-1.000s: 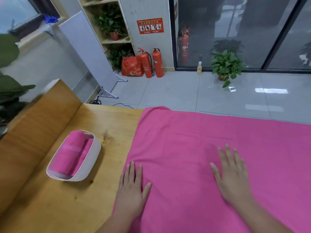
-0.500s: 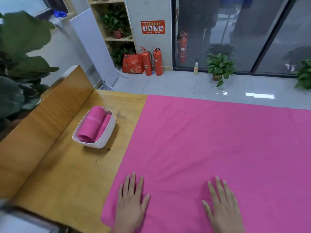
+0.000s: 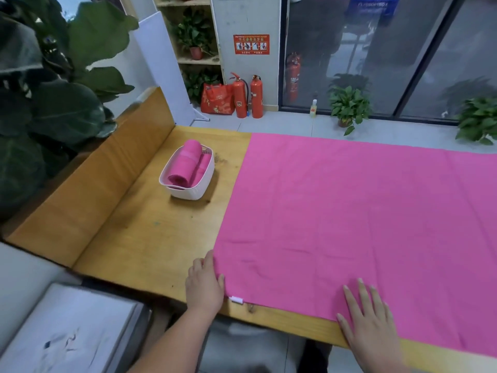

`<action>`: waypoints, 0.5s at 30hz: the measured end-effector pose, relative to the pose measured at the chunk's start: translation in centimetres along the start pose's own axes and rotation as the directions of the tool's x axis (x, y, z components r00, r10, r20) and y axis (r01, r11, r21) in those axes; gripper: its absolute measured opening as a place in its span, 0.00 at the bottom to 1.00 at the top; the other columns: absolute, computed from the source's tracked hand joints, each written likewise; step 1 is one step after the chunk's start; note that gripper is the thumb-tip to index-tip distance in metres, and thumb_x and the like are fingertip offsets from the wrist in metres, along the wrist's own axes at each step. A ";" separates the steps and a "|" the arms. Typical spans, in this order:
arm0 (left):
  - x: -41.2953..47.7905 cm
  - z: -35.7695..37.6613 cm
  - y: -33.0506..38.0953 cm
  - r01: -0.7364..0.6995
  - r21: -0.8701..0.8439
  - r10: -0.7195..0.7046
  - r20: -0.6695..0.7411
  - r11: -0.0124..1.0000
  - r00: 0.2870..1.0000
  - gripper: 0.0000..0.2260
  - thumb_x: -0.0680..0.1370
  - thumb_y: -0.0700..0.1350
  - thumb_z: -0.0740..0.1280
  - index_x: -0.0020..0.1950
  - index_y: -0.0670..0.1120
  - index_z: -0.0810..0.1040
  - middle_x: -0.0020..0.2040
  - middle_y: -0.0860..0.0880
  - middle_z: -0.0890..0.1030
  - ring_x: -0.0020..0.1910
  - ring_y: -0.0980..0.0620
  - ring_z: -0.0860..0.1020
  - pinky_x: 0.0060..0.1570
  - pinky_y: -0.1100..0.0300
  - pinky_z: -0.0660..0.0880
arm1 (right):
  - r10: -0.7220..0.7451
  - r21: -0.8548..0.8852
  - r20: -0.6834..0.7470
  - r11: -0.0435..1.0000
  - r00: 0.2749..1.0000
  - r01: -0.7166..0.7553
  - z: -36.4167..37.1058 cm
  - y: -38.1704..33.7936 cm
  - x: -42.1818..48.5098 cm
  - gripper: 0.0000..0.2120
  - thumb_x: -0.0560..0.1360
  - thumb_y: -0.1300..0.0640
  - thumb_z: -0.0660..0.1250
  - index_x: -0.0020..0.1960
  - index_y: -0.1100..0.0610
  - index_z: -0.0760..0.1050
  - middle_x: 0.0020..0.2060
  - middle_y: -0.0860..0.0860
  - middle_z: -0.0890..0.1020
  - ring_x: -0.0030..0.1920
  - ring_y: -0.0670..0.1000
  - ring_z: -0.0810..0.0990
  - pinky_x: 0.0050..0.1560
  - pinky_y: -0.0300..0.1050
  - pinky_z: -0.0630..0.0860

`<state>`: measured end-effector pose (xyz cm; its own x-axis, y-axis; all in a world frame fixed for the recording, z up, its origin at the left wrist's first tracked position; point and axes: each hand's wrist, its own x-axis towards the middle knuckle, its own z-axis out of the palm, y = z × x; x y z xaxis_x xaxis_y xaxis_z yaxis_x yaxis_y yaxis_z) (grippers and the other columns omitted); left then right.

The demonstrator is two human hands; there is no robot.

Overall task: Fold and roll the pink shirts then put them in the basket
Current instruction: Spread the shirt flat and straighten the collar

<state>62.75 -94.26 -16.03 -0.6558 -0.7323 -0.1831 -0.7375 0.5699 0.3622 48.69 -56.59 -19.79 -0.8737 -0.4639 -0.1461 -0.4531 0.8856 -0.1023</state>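
One wooden table, tiled floor; left fingers pinch pink shirt edge, right fingers flat.

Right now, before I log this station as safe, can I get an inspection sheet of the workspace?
Surface: wooden table, raised board along its left side.
Job's things: shirt spread flat over the table's right part; basket to its left, apart from it, holding two pink rolls.
Clutter: nothing seen.
Hands: left hand at the shirt's near left corner, grip unclear; right hand flat on its near edge.
Cables: nothing seen.
Surroundings: big plant at left; extinguishers, red bag and glass doors beyond.
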 end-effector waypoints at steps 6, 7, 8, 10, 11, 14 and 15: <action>0.3 -2.9 -2.1 0.062 -0.455 0.020 0.173 0.889 0.985 0.30 0.77 0.43 0.76 0.76 0.56 0.70 0.60 0.54 0.83 0.51 0.59 0.82 0.48 0.65 0.76 | 0.116 -0.049 0.100 0.993 0.988 -0.112 -0.1 -0.9 -2.0 0.43 0.78 0.27 0.34 0.84 0.46 0.62 0.83 0.54 0.60 0.81 0.62 0.62 0.74 0.65 0.69; 0.4 -3.5 -2.4 0.055 -0.480 0.021 0.152 0.875 0.988 0.28 0.78 0.44 0.76 0.74 0.58 0.72 0.58 0.55 0.83 0.49 0.59 0.82 0.46 0.65 0.77 | 0.122 -0.050 0.094 0.992 0.988 -0.117 -0.2 -0.9 -2.3 0.44 0.77 0.26 0.31 0.84 0.45 0.60 0.84 0.53 0.59 0.81 0.60 0.60 0.75 0.63 0.68; 0.4 -4.0 -2.8 0.050 -0.478 0.012 0.126 0.877 0.992 0.26 0.78 0.45 0.76 0.73 0.58 0.73 0.56 0.55 0.83 0.47 0.58 0.83 0.44 0.64 0.78 | 0.116 -0.053 0.093 0.992 0.989 -0.111 -0.2 -0.9 -2.6 0.45 0.76 0.25 0.29 0.85 0.43 0.56 0.85 0.51 0.57 0.82 0.59 0.58 0.76 0.61 0.67; 0.0 -4.5 -3.5 0.048 -0.350 -0.018 0.089 0.936 0.996 0.25 0.79 0.45 0.73 0.75 0.57 0.72 0.53 0.53 0.82 0.47 0.55 0.82 0.45 0.59 0.79 | 0.094 -0.061 0.118 0.994 0.989 -0.087 -0.2 -1.0 -3.1 0.46 0.74 0.25 0.26 0.85 0.42 0.52 0.85 0.49 0.52 0.83 0.57 0.54 0.78 0.59 0.64; -0.5 -4.5 -3.7 0.027 -0.195 -0.017 0.053 0.980 0.998 0.27 0.79 0.45 0.72 0.77 0.56 0.70 0.55 0.52 0.79 0.50 0.53 0.80 0.49 0.57 0.79 | 0.085 -0.069 0.129 0.995 0.988 -0.076 -0.2 -1.2 -3.4 0.46 0.74 0.25 0.26 0.85 0.42 0.52 0.85 0.49 0.52 0.83 0.57 0.55 0.78 0.58 0.65; -2.7 -2.4 -3.4 -0.184 0.172 0.195 -0.050 0.968 0.980 0.28 0.77 0.48 0.70 0.77 0.53 0.69 0.67 0.46 0.73 0.65 0.45 0.73 0.64 0.50 0.75 | 0.071 -0.110 0.191 0.993 0.979 -0.050 -0.2 -1.8 -4.3 0.44 0.77 0.25 0.34 0.83 0.44 0.63 0.84 0.51 0.61 0.80 0.60 0.63 0.72 0.61 0.71; -3.6 -1.4 -3.2 -0.295 0.197 0.303 -0.014 0.935 0.953 0.27 0.78 0.50 0.69 0.77 0.52 0.70 0.72 0.45 0.72 0.70 0.43 0.71 0.68 0.49 0.74 | 0.059 -0.106 0.203 0.994 0.977 -0.038 0.0 -1.8 -4.8 0.42 0.79 0.25 0.38 0.81 0.45 0.66 0.82 0.52 0.64 0.79 0.61 0.66 0.69 0.63 0.73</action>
<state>67.72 -93.97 -15.23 -0.8464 -0.5300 -0.0521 -0.5279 0.8222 0.2128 53.72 -55.98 -18.88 -0.8450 -0.4057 -0.3483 -0.4355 0.9002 0.0082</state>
